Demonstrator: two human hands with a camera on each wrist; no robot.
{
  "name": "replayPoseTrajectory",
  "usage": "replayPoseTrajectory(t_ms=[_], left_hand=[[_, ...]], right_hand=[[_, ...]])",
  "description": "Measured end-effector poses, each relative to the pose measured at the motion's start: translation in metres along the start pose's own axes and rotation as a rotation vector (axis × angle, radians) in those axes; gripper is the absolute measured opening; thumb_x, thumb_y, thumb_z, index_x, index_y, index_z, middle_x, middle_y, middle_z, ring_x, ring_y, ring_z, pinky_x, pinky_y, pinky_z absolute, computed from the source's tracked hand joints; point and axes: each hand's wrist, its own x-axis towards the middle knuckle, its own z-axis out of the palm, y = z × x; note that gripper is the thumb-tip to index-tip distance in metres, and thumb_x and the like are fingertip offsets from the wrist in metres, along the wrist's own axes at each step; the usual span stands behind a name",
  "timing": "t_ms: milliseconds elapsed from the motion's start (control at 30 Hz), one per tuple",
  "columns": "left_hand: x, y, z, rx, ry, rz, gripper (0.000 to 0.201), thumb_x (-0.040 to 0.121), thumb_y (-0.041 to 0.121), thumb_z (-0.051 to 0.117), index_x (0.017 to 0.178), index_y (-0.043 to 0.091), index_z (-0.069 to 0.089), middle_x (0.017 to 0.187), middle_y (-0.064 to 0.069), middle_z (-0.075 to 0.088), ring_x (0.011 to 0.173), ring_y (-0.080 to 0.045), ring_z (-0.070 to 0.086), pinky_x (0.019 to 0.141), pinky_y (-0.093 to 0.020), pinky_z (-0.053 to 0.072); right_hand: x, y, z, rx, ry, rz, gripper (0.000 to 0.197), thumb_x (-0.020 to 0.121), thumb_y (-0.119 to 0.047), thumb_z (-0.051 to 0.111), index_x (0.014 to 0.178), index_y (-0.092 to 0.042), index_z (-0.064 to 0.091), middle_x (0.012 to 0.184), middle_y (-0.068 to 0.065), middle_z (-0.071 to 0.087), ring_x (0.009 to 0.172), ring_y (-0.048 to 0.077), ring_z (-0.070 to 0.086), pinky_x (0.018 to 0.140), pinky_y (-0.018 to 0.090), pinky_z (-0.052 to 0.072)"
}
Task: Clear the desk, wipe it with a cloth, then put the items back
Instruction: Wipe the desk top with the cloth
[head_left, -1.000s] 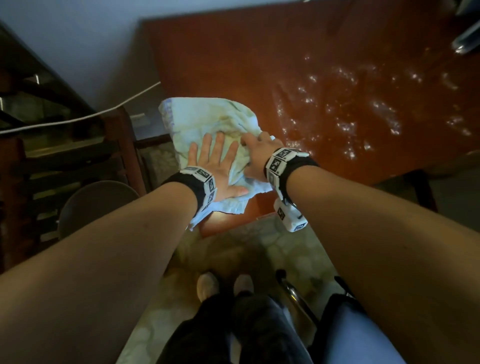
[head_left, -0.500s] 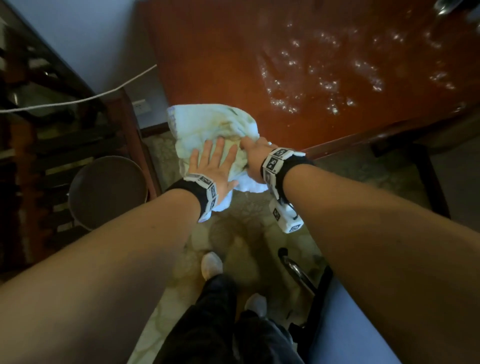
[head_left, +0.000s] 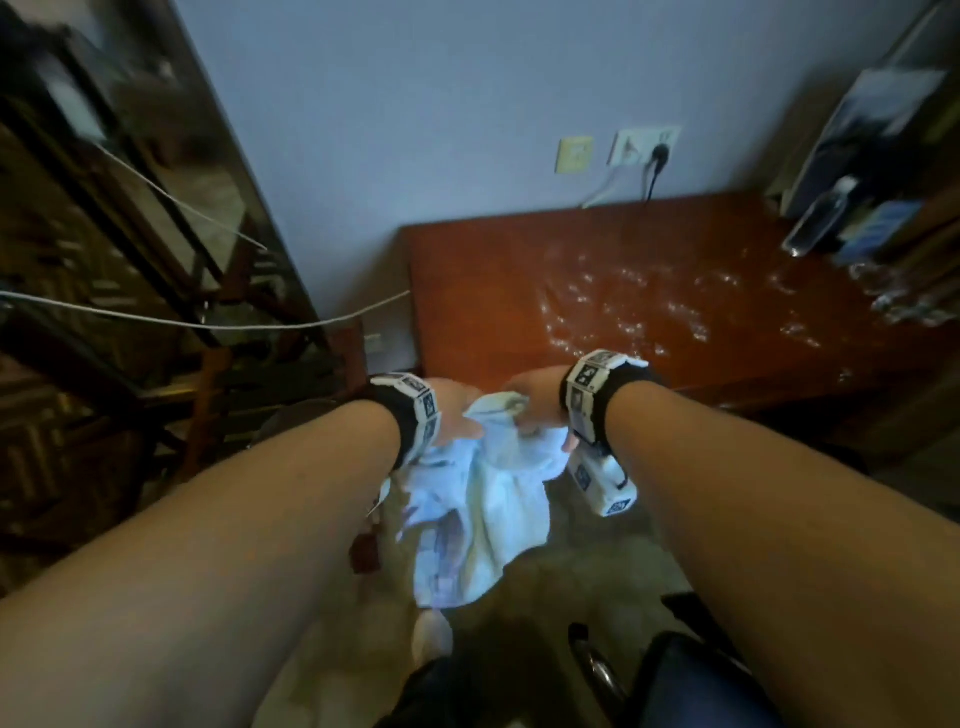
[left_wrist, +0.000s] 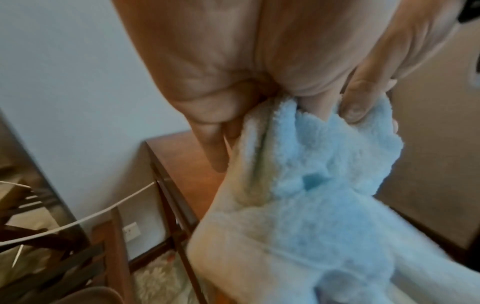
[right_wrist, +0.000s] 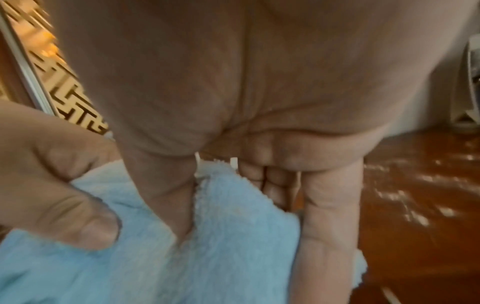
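Off the near-left corner of the wet bench, both hands, left hand and right hand, pinch the cloth's top edge; it hangs floorward, the bench ahead-right, nearer the right hand.

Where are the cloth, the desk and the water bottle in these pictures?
cloth (head_left: 483, 499): head view, on the hanging middle folds.
desk (head_left: 483, 291): head view, on the bare left part of its top.
water bottle (head_left: 818, 218): head view, on its clear body.

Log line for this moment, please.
phase: wiping | cloth: off the desk, hanging | left hand: grips cloth | right hand: grips cloth | desk: wet streaks
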Motion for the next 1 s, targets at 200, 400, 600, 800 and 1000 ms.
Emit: replayPoseTrajectory(t_ms=[200,400,600,800,1000], left_hand=[[-0.060,0.010,-0.079,-0.163,0.233,-0.073,0.029,0.079,0.051,0.078,0.088,0.030,0.059,0.084,0.004,0.070,0.082,-0.022,0.067,0.074,-0.033,0.053],[-0.082,0.012,-0.110,-0.181,0.253,-0.072,0.039,0.075,0.049,0.082,0.097,0.025,0.061,0.089,0.003,0.071,0.082,-0.017,0.066,0.074,-0.032,0.055],[-0.043,-0.024,-0.111,-0.248,0.120,-0.083,0.040,0.077,0.039,0.085,0.105,0.020,0.066,0.097,0.000,0.073,0.093,-0.022,0.069,0.081,-0.033,0.055],[0.043,-0.077,-0.106,-0.212,0.186,-0.083,0.044,0.080,0.035,0.082,0.117,0.020,0.063,0.107,-0.003,0.071,0.093,-0.022,0.065,0.075,-0.027,0.048],[0.131,-0.129,-0.071,-0.240,0.317,-0.284,0.083,0.088,0.055,0.066,0.158,0.037,0.024,0.148,-0.017,0.038,0.133,-0.041,0.046,0.109,-0.046,0.042]], right_hand=[[-0.056,-0.015,-0.074,-0.073,0.195,-0.023,0.060,0.088,-0.022,0.069,0.145,-0.028,0.051,0.137,0.003,0.061,0.122,0.027,0.058,0.094,0.041,0.049],[-0.061,-0.025,-0.101,-0.007,0.281,-0.026,0.059,0.083,-0.021,0.064,0.141,-0.031,0.053,0.126,-0.002,0.065,0.112,0.024,0.062,0.091,0.038,0.053],[-0.006,-0.021,-0.103,-0.024,0.257,0.018,0.025,0.082,-0.025,0.063,0.103,-0.014,0.069,0.101,0.007,0.071,0.093,0.028,0.067,0.072,0.033,0.052],[0.086,0.006,-0.108,-0.007,0.272,0.054,0.018,0.086,-0.027,0.065,0.101,-0.017,0.066,0.096,0.002,0.067,0.088,0.027,0.064,0.067,0.029,0.044],[0.194,0.040,-0.089,0.102,0.343,0.255,0.048,0.096,-0.032,0.058,0.141,-0.022,0.046,0.137,0.014,0.047,0.111,0.040,0.060,0.091,0.043,0.052]])
